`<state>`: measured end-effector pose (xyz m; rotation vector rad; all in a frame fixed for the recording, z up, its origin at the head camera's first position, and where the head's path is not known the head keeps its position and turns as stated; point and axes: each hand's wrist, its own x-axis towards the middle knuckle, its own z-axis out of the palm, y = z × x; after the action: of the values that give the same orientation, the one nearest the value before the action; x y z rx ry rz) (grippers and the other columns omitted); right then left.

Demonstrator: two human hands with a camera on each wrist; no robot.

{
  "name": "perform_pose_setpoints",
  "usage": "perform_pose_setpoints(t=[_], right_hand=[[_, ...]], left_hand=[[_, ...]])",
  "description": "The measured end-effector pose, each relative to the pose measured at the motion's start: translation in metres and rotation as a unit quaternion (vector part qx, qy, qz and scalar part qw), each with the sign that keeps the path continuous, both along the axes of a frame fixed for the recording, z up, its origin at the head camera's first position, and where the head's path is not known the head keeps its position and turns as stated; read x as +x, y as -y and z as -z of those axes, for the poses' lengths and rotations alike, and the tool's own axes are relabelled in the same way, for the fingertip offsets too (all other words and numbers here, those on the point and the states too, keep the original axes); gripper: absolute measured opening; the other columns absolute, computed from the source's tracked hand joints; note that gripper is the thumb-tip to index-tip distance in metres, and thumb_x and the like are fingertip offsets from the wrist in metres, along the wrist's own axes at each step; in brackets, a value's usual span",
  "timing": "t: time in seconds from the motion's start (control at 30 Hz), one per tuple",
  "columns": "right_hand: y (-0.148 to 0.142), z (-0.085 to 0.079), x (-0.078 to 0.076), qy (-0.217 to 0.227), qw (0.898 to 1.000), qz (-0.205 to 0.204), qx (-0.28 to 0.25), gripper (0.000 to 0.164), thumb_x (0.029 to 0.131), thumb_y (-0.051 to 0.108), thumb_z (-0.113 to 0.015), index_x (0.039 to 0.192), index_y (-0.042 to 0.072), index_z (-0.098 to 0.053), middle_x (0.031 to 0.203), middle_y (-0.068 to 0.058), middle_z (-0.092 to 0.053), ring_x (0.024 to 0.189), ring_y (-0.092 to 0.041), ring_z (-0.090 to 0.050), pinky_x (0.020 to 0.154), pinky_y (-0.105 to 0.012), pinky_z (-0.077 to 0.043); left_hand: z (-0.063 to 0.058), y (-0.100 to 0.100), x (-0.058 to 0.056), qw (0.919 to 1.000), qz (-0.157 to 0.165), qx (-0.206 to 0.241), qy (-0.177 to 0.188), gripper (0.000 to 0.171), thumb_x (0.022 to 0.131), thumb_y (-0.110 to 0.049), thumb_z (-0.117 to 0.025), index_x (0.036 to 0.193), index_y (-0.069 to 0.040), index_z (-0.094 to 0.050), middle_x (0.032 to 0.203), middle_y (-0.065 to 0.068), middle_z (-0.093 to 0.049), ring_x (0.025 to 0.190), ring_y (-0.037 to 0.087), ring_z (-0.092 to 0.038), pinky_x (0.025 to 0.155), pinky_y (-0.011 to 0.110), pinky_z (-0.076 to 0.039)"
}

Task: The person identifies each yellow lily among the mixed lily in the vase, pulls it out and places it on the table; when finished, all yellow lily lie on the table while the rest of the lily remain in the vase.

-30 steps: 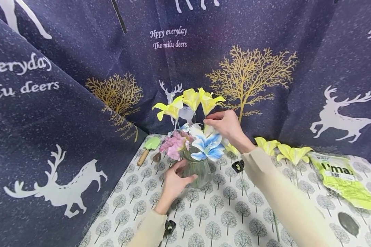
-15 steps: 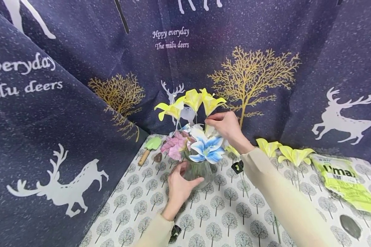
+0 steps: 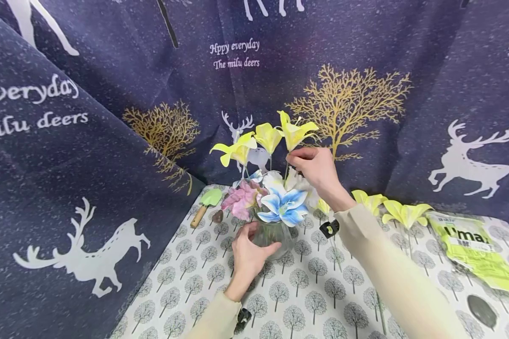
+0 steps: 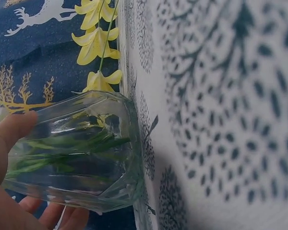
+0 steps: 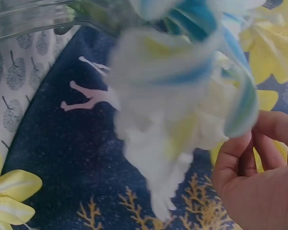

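Observation:
A clear glass vase [image 3: 273,242] stands on the patterned cloth with green stems inside. My left hand [image 3: 249,252] grips its left side, thumb across the front; the left wrist view shows fingers on both sides of the glass. My right hand [image 3: 318,169] pinches a yellow lily [image 3: 296,133] by the stem just below its bloom. Two other yellow lilies [image 3: 239,149] rise to its left. Lower in the bunch are a pink flower [image 3: 241,200], a blue-and-white lily [image 3: 284,207] and white blooms [image 5: 156,110], the last partly hidden by my right hand in the head view.
Several more yellow lilies [image 3: 407,213] lie on the cloth to the right, beside a green-and-white bag [image 3: 477,247]. A dark oval stone [image 3: 481,310] is near the right edge. A small green trowel [image 3: 211,197] and a brown stone [image 3: 217,216] lie behind left. Dark deer-print fabric rises behind.
My right hand has risen slightly, and the yellow lily it pinches now stands higher and further right. My left hand first moved in closer around the vase, then stayed there.

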<state>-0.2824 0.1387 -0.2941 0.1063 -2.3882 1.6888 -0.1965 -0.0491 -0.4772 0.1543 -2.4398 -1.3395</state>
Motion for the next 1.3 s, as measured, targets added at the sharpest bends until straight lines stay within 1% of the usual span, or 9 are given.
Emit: perform_pose_setpoints(t=[0.23,0.47,0.7,0.87,0.9,1.0,1.13,1.23,1.3], right_hand=[[-0.008,-0.013,0.008,-0.047,0.997,0.001,-0.060,0.022,0.092,0.021,-0.072,0.108,0.007,-0.078,0.095,0.001,-0.079,0.084,-0.016,-0.073,0.079,-0.027,-0.061],[-0.018,-0.031,0.019,-0.070,0.992,0.014,-0.105,0.018,0.091,0.020,-0.073,0.103,0.007,-0.078,0.083,0.013,-0.076,0.082,-0.017,-0.072,0.078,-0.026,-0.061],[-0.032,-0.051,0.031,-0.114,0.976,0.003,-0.186,0.017,0.087,0.012,-0.077,0.098,0.000,-0.077,0.078,0.006,-0.077,0.069,-0.010,-0.072,0.073,-0.022,-0.060],[-0.043,-0.062,0.035,-0.145,0.961,-0.012,-0.234,0.008,0.086,0.007,-0.078,0.093,0.002,-0.078,0.077,0.001,-0.078,0.067,-0.011,-0.072,0.071,-0.021,-0.061],[-0.044,-0.063,0.035,-0.147,0.960,-0.014,-0.236,0.008,0.087,0.007,-0.077,0.093,0.002,-0.077,0.077,0.001,-0.078,0.067,-0.011,-0.072,0.071,-0.021,-0.061],[-0.047,-0.062,0.032,-0.139,0.967,-0.018,-0.214,0.009,0.088,0.009,-0.077,0.094,0.002,-0.076,0.078,0.002,-0.077,0.068,-0.010,-0.072,0.072,-0.020,-0.061],[-0.042,-0.050,0.021,-0.120,0.976,-0.040,-0.179,0.016,0.091,0.009,-0.073,0.099,-0.005,-0.072,0.079,0.004,-0.076,0.068,-0.009,-0.070,0.071,-0.019,-0.060],[-0.037,-0.040,0.015,-0.115,0.974,-0.061,-0.184,0.016,0.094,0.007,-0.069,0.100,-0.008,-0.070,0.079,0.004,-0.076,0.068,-0.008,-0.069,0.070,-0.019,-0.060],[-0.035,-0.038,0.014,-0.114,0.973,-0.064,-0.192,0.013,0.094,0.007,-0.069,0.098,-0.005,-0.070,0.079,0.004,-0.075,0.068,-0.008,-0.068,0.070,-0.019,-0.060]], left_hand=[[0.001,0.000,0.001,0.9999,-0.002,0.011,0.012,0.074,0.054,-0.042,-0.097,0.119,-0.025,-0.066,0.111,-0.003,-0.072,0.106,0.019,-0.067,0.097,0.041,-0.053],[0.001,0.000,0.001,0.9998,-0.007,0.017,0.013,0.075,0.052,-0.043,-0.098,0.118,-0.026,-0.067,0.109,-0.003,-0.074,0.105,0.020,-0.069,0.098,0.042,-0.054],[0.001,0.000,0.002,0.9994,-0.007,0.031,0.009,0.077,0.051,-0.042,-0.098,0.120,-0.026,-0.067,0.109,-0.002,-0.075,0.104,0.019,-0.069,0.097,0.041,-0.055],[0.001,0.001,0.001,0.9993,-0.006,0.036,0.007,0.078,0.051,-0.043,-0.099,0.121,-0.026,-0.067,0.111,-0.002,-0.074,0.105,0.019,-0.069,0.098,0.042,-0.055],[0.001,0.001,0.001,0.9993,-0.007,0.035,0.006,0.078,0.051,-0.043,-0.099,0.120,-0.026,-0.067,0.111,-0.003,-0.074,0.105,0.019,-0.069,0.098,0.042,-0.055],[0.002,0.001,0.000,0.9994,-0.007,0.032,0.005,0.077,0.052,-0.041,-0.099,0.120,-0.026,-0.067,0.110,-0.003,-0.074,0.104,0.018,-0.069,0.097,0.042,-0.055],[0.003,0.001,0.001,0.9994,-0.005,0.033,0.008,0.076,0.053,-0.042,-0.098,0.120,-0.026,-0.067,0.111,-0.004,-0.074,0.105,0.019,-0.069,0.097,0.041,-0.055],[0.003,0.000,0.002,0.9993,-0.001,0.035,0.008,0.075,0.054,-0.042,-0.098,0.121,-0.026,-0.067,0.112,-0.003,-0.074,0.106,0.020,-0.069,0.097,0.042,-0.055],[0.002,-0.001,0.004,0.9992,0.001,0.038,0.008,0.075,0.054,-0.041,-0.098,0.121,-0.026,-0.067,0.113,-0.002,-0.074,0.107,0.020,-0.069,0.097,0.042,-0.056]])
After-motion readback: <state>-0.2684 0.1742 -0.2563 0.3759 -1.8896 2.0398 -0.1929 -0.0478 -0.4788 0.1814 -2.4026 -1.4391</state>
